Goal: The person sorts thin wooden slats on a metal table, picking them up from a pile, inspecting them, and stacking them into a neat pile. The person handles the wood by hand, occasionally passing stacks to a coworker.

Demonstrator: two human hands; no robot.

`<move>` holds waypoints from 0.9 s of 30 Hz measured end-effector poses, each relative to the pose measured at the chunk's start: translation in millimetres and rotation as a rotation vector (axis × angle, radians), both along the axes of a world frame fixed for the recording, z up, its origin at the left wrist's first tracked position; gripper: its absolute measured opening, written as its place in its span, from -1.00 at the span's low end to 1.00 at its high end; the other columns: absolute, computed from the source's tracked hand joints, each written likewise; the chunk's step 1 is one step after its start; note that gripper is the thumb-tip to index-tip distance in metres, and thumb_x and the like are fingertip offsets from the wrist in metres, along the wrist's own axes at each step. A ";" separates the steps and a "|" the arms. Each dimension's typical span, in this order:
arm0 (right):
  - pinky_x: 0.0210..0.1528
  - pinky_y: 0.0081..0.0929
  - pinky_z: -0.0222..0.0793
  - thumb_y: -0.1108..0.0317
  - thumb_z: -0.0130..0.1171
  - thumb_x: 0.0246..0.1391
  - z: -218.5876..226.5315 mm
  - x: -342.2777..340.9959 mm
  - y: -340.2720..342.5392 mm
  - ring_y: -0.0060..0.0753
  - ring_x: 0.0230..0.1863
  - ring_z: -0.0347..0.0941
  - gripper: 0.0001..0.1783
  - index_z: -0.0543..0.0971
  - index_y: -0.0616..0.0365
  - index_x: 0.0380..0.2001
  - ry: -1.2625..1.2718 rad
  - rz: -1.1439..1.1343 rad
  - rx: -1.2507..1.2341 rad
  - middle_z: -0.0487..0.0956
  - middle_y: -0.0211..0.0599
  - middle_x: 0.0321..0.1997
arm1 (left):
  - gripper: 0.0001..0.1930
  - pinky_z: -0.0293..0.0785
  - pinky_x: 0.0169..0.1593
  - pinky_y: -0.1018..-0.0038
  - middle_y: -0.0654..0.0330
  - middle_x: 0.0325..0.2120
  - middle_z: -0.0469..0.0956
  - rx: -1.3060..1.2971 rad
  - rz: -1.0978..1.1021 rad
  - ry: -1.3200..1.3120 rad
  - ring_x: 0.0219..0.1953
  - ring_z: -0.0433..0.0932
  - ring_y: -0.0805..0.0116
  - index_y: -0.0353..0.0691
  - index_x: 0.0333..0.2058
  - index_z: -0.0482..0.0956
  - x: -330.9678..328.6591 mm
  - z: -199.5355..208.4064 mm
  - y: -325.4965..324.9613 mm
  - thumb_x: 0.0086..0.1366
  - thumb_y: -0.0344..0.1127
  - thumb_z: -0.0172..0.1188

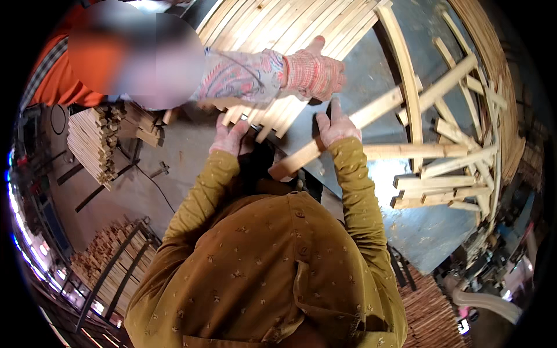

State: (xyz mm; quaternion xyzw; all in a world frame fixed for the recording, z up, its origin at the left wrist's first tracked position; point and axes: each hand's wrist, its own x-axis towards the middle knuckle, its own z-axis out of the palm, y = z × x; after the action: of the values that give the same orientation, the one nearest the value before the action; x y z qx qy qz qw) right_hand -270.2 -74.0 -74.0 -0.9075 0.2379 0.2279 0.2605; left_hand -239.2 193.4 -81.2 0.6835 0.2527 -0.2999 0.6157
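My left hand point(228, 136) is at the near ends of a row of pale wooden strips point(261, 29), thumb and fingers apart; I cannot tell if it presses on them. Over a loose wooden strip point(301, 159) lies my right hand point(338, 126), its thumb and forefinger stretched out. That strip slants across the table edge, its near end toward my body. Just beyond my right fingertips, a co-worker's hand in a reddish knit glove point(316, 72) reaches in from the left above the row.
Loose strips point(441, 185) lie crossed on the grey metal table point(429, 238) at right, by a long curved wood stack point(493, 58). Left are stacked strips point(90, 142) and a lower rack of wood point(116, 261). More wood point(432, 307) sits at lower right.
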 end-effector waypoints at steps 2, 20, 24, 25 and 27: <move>0.04 0.01 0.37 -0.07 -0.13 0.22 -11.6 6.9 4.7 0.26 -0.07 0.52 -0.21 0.10 0.21 0.36 0.043 0.037 -0.028 0.57 0.31 -0.13 | -0.40 0.48 -0.23 0.40 0.17 -0.23 0.53 -0.024 -0.142 0.024 -0.34 0.49 0.29 -0.28 0.19 0.34 19.4 -4.6 58.6 0.31 -0.02 0.19; 0.27 -0.07 0.23 -0.11 0.34 -0.08 2.8 -30.2 -170.9 0.11 0.29 0.26 0.02 0.13 0.08 0.35 -0.054 -0.190 -0.740 0.34 0.01 0.27 | 0.06 0.35 0.19 0.23 0.00 0.14 0.35 0.480 -1.108 -0.910 0.11 0.40 0.10 -0.17 0.32 0.16 32.7 43.8 -92.5 -0.12 0.03 0.50; 0.19 -0.13 0.30 -0.21 0.24 0.01 25.9 -31.8 -196.3 -0.07 0.12 0.47 -0.06 0.15 0.11 0.28 0.273 -0.149 -0.548 0.56 -0.09 0.05 | -0.02 0.41 0.09 0.12 -0.05 0.05 0.40 0.438 -1.515 -0.928 0.05 0.43 -0.02 -0.16 0.33 0.11 7.3 -6.2 -136.3 -0.05 -0.09 0.41; 0.19 -0.13 0.30 -0.20 0.22 0.04 20.6 -44.4 -204.2 -0.06 0.12 0.47 -0.10 0.15 0.10 0.27 0.258 -0.114 -0.545 0.56 -0.09 0.05 | -0.12 0.45 0.02 0.13 -0.04 -0.03 0.43 0.488 -1.468 -0.863 -0.03 0.46 0.01 -0.20 0.29 0.16 12.5 -9.7 -144.0 0.01 -0.14 0.37; 0.19 -0.11 0.31 -0.15 0.18 0.09 16.6 -63.7 -209.9 -0.01 0.13 0.46 -0.09 0.11 0.08 0.35 0.135 -0.090 -0.604 0.53 -0.01 0.07 | -0.32 0.53 -0.13 0.14 -0.03 -0.20 0.48 0.605 -1.369 -0.735 -0.19 0.53 0.07 -0.28 0.21 0.28 32.3 -17.4 -144.0 0.13 -0.23 0.28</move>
State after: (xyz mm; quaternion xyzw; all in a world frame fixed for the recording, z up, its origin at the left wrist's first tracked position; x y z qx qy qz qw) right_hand -333.9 -283.9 -57.4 -0.9152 0.3516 0.1949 -0.0273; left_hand -206.9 49.4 -98.6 0.8762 -0.3661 -0.2849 0.1304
